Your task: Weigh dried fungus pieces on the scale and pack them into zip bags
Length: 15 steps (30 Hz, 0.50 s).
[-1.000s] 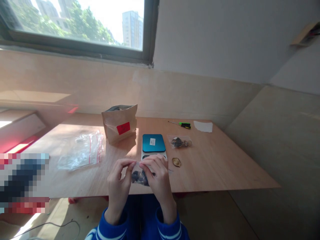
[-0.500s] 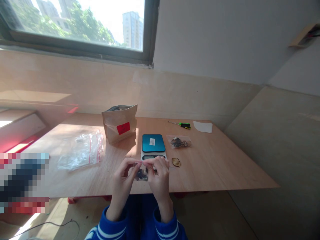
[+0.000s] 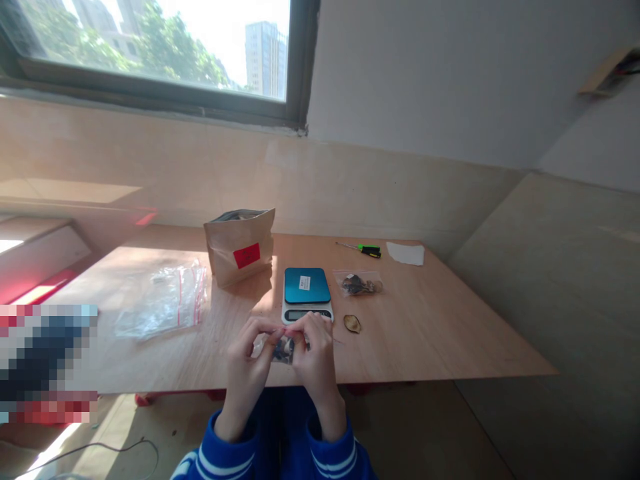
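Observation:
My left hand (image 3: 251,353) and my right hand (image 3: 314,350) meet near the table's front edge, thumbs and fingertips pinching the top of a small clear zip bag (image 3: 284,350). Dark pieces show inside the bag, below my fingers; much of it is hidden by my hands. Just beyond my fingertips lies a digital scale (image 3: 307,287) with a blue top plate and a white label. To the right of my right hand, a dried brown slice (image 3: 352,324) rests on the wood. Farther back is another clear bag (image 3: 359,283) with dark pieces in it.
An upright brown paper pouch (image 3: 240,247) with a red label stands behind, to the left. Flat clear zip bags (image 3: 163,303) lie at the left. A green-and-black screwdriver (image 3: 363,249) and white paper (image 3: 406,253) lie at the back right of the wooden table (image 3: 450,333).
My right hand has shifted slightly left, closer to my left hand, along the bag's top. More of the scale's display now shows.

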Each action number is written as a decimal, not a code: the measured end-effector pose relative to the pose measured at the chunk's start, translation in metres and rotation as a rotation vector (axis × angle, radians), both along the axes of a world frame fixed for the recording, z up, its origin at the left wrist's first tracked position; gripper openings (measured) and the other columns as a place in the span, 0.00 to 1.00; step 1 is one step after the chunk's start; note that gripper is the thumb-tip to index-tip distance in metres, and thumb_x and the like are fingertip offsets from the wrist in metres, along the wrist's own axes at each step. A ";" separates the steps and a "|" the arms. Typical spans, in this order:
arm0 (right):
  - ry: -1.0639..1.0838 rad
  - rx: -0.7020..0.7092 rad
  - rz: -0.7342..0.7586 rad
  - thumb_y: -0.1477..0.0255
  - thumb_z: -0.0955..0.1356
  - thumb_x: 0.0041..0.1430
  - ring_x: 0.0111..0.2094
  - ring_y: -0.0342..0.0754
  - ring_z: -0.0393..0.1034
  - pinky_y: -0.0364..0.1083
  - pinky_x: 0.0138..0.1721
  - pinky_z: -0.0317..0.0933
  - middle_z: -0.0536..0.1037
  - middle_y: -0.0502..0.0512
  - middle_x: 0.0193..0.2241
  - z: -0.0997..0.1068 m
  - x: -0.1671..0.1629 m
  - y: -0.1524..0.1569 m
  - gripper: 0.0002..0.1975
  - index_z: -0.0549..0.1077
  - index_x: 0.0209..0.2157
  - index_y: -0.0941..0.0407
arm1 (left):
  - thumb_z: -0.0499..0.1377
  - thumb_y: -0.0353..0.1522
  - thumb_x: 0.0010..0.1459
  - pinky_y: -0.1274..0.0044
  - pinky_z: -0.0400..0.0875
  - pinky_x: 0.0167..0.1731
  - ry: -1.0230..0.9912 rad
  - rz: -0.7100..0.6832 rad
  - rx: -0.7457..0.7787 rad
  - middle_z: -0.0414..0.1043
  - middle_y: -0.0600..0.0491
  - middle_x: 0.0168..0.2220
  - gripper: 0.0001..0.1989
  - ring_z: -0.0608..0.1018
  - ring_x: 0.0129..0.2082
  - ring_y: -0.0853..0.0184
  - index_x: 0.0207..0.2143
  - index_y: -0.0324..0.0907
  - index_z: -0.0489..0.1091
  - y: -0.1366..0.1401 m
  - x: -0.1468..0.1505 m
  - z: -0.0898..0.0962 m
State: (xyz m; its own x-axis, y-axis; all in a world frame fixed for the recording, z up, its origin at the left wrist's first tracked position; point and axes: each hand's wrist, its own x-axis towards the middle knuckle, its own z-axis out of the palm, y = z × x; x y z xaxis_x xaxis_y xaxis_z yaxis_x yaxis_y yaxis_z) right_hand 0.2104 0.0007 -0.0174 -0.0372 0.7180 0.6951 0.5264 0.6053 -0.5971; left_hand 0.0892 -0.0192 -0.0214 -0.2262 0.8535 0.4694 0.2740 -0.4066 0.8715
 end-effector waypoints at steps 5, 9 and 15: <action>0.014 -0.036 0.079 0.69 0.66 0.65 0.31 0.46 0.70 0.46 0.38 0.58 0.78 0.49 0.27 0.002 0.003 0.002 0.08 0.74 0.32 0.54 | 0.58 0.35 0.59 0.76 0.69 0.33 -0.001 0.087 0.007 0.72 0.53 0.30 0.06 0.75 0.33 0.66 0.31 0.43 0.72 0.000 0.000 -0.001; -0.041 -0.096 0.115 0.67 0.67 0.64 0.34 0.47 0.72 0.47 0.39 0.60 0.81 0.50 0.30 -0.001 0.011 0.007 0.08 0.78 0.35 0.52 | 0.59 0.37 0.59 0.76 0.68 0.33 -0.007 0.104 -0.011 0.72 0.53 0.31 0.07 0.75 0.33 0.66 0.32 0.43 0.71 0.002 -0.009 -0.005; -0.034 -0.013 0.062 0.72 0.66 0.65 0.31 0.46 0.74 0.49 0.41 0.59 0.82 0.50 0.27 -0.008 0.014 0.010 0.13 0.77 0.27 0.54 | 0.59 0.36 0.60 0.78 0.70 0.35 -0.053 -0.062 -0.067 0.71 0.54 0.32 0.06 0.76 0.34 0.68 0.35 0.43 0.70 0.003 -0.013 -0.001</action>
State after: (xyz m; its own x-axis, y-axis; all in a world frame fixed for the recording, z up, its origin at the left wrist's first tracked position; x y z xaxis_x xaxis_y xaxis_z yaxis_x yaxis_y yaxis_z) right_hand 0.2247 0.0105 -0.0252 -0.1054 0.7224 0.6834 0.5081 0.6299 -0.5875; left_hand 0.0760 -0.0167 -0.0224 -0.1950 0.8956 0.3999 0.2032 -0.3620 0.9098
